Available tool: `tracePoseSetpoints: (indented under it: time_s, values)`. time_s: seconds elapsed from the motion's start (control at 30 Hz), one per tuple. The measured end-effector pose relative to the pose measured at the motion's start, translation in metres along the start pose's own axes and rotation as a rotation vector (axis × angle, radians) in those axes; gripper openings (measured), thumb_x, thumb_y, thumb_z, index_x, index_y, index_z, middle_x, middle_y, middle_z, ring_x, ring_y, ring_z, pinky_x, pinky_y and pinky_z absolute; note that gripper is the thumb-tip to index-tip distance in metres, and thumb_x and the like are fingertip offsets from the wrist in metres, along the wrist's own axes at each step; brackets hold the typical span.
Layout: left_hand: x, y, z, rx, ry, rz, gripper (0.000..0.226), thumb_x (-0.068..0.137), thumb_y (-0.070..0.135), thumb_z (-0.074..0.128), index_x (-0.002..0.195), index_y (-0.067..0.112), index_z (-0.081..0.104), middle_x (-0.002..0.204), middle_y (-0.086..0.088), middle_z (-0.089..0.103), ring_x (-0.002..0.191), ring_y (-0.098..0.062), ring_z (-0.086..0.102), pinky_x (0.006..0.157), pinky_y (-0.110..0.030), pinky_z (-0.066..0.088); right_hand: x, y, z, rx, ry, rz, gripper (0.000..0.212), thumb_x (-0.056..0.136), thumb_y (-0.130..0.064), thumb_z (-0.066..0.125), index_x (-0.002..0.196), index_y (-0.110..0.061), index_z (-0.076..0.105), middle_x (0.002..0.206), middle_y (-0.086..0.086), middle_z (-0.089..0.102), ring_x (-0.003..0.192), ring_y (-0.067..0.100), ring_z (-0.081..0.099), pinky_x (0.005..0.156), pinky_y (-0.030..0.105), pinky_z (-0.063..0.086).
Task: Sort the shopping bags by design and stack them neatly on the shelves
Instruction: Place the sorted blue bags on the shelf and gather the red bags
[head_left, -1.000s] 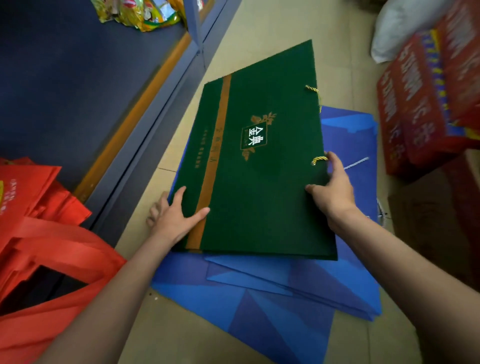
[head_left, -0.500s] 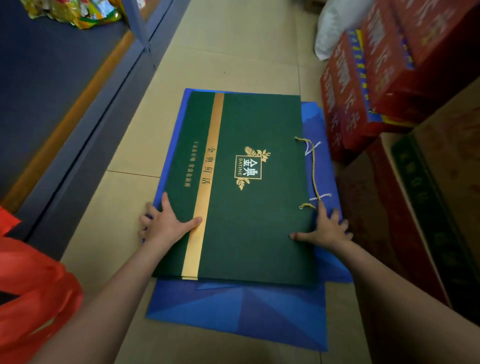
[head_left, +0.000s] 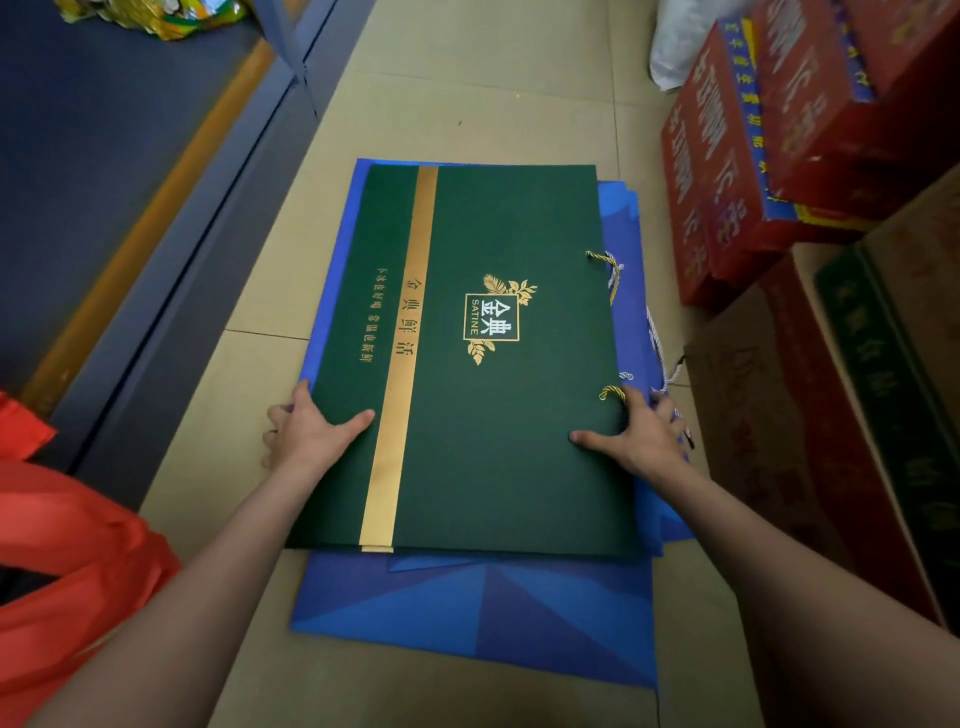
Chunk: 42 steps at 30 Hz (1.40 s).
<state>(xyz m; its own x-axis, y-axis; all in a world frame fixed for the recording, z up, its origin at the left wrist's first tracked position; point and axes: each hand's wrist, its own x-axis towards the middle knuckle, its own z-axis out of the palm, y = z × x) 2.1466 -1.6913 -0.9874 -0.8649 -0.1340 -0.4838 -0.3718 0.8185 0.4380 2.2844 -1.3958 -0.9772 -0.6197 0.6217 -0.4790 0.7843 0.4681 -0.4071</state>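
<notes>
Head view: left hand (head_left: 304, 436) and right hand (head_left: 636, 434) grip green bag (head_left: 483, 415), fingers hidden beneath.

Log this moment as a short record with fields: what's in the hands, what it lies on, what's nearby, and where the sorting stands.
top item: green bag, flat, gold stripe, white and gold logo
lies on: blue bags spread on the floor
left hand: grips the green bag's left edge, thumb on top
right hand: grips its right edge near the gold cord handle
left of pile: shelf; red bags at the near left
right of pile: red boxes, brown carton
sorting: green bag not yet on a shelf
</notes>
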Motion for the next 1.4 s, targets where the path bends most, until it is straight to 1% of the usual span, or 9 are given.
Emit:
tracePoseSetpoints:
  time_s: [0.17, 0.27, 0.4, 0.53, 0.77, 0.9, 1.03, 1.23, 1.4]
  values:
    - [-0.003, -0.016, -0.011, 0.090, 0.071, -0.033, 0.063, 0.088, 0.043, 0.060, 0.137, 0.009, 0.039, 0.138, -0.019, 0.032, 0.125, -0.041, 0.031, 0.100, -0.045, 0.033, 0.001, -0.016, 0.003, -0.104, 0.025, -0.040, 0.067, 0.078, -0.046, 0.071, 0.136, -0.024, 0.044, 0.149, 0.011, 0.021, 0.135, 0.035, 0.020, 0.111, 0.043, 0.020]
    - [-0.015, -0.017, -0.008, 0.150, 0.131, 0.007, 0.054, 0.091, 0.035, 0.057, 0.128, -0.002, 0.044, 0.138, -0.019, 0.032, 0.125, -0.038, 0.031, 0.098, -0.044, 0.034, -0.006, -0.031, 0.015, -0.181, 0.065, -0.037, 0.071, 0.081, -0.043, 0.068, 0.137, -0.012, 0.037, 0.147, 0.014, 0.020, 0.135, 0.035, 0.018, 0.108, 0.044, 0.023]
    - [-0.016, -0.026, -0.006, -0.139, 0.057, -0.051, 0.047, 0.095, 0.021, 0.051, 0.136, 0.002, 0.037, 0.131, -0.019, 0.047, 0.115, -0.038, 0.049, 0.093, -0.042, 0.042, -0.014, -0.042, 0.020, 0.143, -0.052, 0.017, 0.087, 0.081, -0.031, 0.072, 0.146, -0.013, 0.017, 0.142, 0.016, 0.025, 0.128, 0.037, 0.033, 0.104, 0.040, 0.032]
    - [-0.008, -0.035, -0.028, -0.396, 0.148, -0.127, 0.034, 0.093, 0.001, 0.042, 0.126, 0.004, 0.051, 0.123, -0.017, 0.059, 0.109, -0.034, 0.055, 0.087, -0.034, 0.043, -0.019, -0.048, 0.029, 0.388, -0.090, 0.026, 0.077, 0.080, -0.010, 0.070, 0.143, -0.020, 0.027, 0.134, 0.013, 0.040, 0.116, 0.034, 0.049, 0.101, 0.042, 0.042]
    - [-0.009, -0.026, -0.097, -0.095, 0.397, 0.017, 0.035, 0.094, 0.005, 0.044, 0.125, 0.005, 0.059, 0.125, -0.024, 0.058, 0.118, -0.040, 0.050, 0.099, -0.040, 0.038, -0.027, -0.084, 0.058, 0.720, -0.176, 0.014, 0.062, 0.078, 0.001, 0.066, 0.129, -0.021, 0.037, 0.120, 0.010, 0.058, 0.100, 0.029, 0.061, 0.086, 0.045, 0.053]
    - [-0.019, -0.015, -0.134, 0.073, 0.573, 0.124, 0.038, 0.093, 0.004, 0.042, 0.127, 0.007, 0.057, 0.119, -0.031, 0.058, 0.114, -0.046, 0.051, 0.095, -0.045, 0.040, -0.032, -0.103, 0.071, 0.870, -0.314, -0.014, 0.064, 0.081, 0.007, 0.062, 0.133, -0.020, 0.037, 0.116, 0.007, 0.060, 0.092, 0.026, 0.061, 0.067, 0.031, 0.053]
    - [-0.030, -0.006, -0.153, 0.101, 0.644, 0.159, 0.040, 0.093, 0.006, 0.042, 0.130, 0.011, 0.056, 0.120, -0.029, 0.058, 0.113, -0.044, 0.051, 0.094, -0.045, 0.040, -0.037, -0.114, 0.073, 0.918, -0.242, -0.075, 0.059, 0.082, 0.007, 0.061, 0.133, -0.017, 0.040, 0.122, 0.009, 0.060, 0.094, 0.027, 0.061, 0.077, 0.035, 0.052]
    - [-0.032, -0.017, -0.110, -0.080, 0.490, 0.170, 0.042, 0.091, 0.018, 0.052, 0.131, 0.004, 0.051, 0.125, -0.025, 0.056, 0.117, -0.040, 0.050, 0.094, -0.042, 0.039, -0.031, -0.110, 0.022, 0.679, 0.038, -0.237, 0.068, 0.084, 0.000, 0.062, 0.142, -0.020, 0.032, 0.122, -0.003, 0.050, 0.107, 0.017, 0.052, 0.097, 0.032, 0.043]
    - [-0.038, -0.007, -0.036, -0.174, 0.260, 0.124, 0.056, 0.090, 0.028, 0.056, 0.136, 0.000, 0.043, 0.133, -0.022, 0.050, 0.124, -0.036, 0.043, 0.102, -0.042, 0.036, -0.017, -0.076, -0.020, 0.472, 0.203, -0.224, 0.069, 0.082, 0.002, 0.063, 0.143, -0.012, 0.033, 0.138, 0.008, 0.047, 0.126, 0.022, 0.046, 0.108, 0.032, 0.033]
